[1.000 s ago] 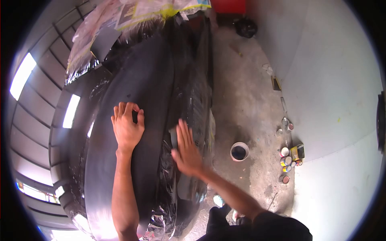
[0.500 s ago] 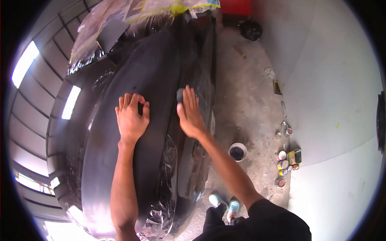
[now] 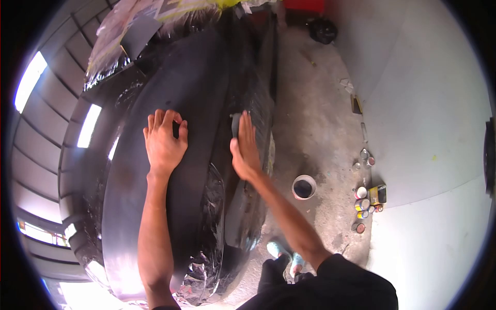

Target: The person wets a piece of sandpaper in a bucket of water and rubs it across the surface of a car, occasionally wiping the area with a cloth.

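Note:
A dark, matte car body panel (image 3: 191,77) stretches lengthwise beneath both arms. My left hand (image 3: 165,139) rests on its upper surface, fingers bent, with the thumb and forefinger curved towards each other; whether anything lies between them is hidden. To the right, my right hand (image 3: 246,147) presses a dark grey pad (image 3: 235,125) against the side of the car, its fingers straight and held together along the pad. Crinkled black plastic film (image 3: 209,232) covers a lower part of the car near my forearms.
Paper and plastic masking (image 3: 178,13) covers the car's far end. On the concrete floor stand a white bucket (image 3: 304,187) with dark contents and several paint cans (image 3: 361,205) beside the grey wall (image 3: 423,129). A black bag (image 3: 322,32) lies farther back.
My left hand has shifted slightly up and left over the panel. The right hand and pad sit slightly farther right, with the hand turned more edge-on. The camera view has shifted a little.

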`<state>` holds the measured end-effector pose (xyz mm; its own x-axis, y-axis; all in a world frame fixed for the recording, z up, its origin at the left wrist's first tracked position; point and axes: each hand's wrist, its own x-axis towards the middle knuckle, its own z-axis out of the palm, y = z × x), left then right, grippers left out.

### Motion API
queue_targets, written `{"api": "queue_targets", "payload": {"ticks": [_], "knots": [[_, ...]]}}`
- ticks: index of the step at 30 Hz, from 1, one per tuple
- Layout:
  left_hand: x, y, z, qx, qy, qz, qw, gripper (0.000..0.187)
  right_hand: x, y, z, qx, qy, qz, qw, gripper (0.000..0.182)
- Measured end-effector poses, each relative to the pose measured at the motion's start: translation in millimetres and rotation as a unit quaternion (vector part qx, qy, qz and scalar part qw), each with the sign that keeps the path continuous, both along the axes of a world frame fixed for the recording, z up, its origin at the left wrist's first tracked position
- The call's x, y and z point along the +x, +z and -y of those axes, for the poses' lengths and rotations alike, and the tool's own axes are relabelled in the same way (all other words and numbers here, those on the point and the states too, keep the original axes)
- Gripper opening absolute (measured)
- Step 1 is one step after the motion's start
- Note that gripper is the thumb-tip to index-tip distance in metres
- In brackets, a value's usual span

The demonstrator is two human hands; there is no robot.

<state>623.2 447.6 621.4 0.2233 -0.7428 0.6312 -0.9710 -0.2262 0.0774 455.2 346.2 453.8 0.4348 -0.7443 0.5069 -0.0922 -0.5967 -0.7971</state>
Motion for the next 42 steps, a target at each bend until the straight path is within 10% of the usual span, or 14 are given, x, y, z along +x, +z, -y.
{"api": "queue_targets", "payload": {"ticks": [4, 10, 19, 25, 30, 36, 42], "knots": [[0.5, 0.6, 2.8, 0.001, 0.003, 0.001, 1.000, 0.013, -37.4, -51.4, -170.2, 0.035, -0.008, 0.018, 0.999, 0.105], [-0.6, 2.5, 4.4, -0.005, 0.009, 0.020, 1.000, 0.010, -5.2, -15.2, -17.5, 0.001, -0.019, 0.033, 0.999, 0.085], [4.7, -4.6, 1.0, 0.003, -0.005, 0.013, 1.000, 0.012, -35.7, -51.6, -160.5, 0.019, -0.021, 0.056, 0.998, 0.110], [4.7, -3.7, 0.7, 0.002, -0.009, 0.028, 1.000, 0.012, -6.7, -25.2, 5.2, 0.031, -0.040, 0.026, 0.998, 0.088], [10.2, -2.6, 4.9, -0.003, -0.024, 0.037, 0.999, 0.011, -43.1, -76.5, -151.0, 0.051, -0.029, 0.060, 0.996, 0.093], [9.2, -4.3, 4.5, 0.006, -0.038, 0.030, 0.999, 0.009, -4.3, -46.4, 33.1, 0.066, -0.052, 0.067, 0.994, 0.090], [10.9, -4.0, 5.1, 0.009, -0.045, 0.046, 0.998, 0.010, -46.3, -75.7, -139.2, 0.071, -0.043, 0.053, 0.995, 0.092]]}}
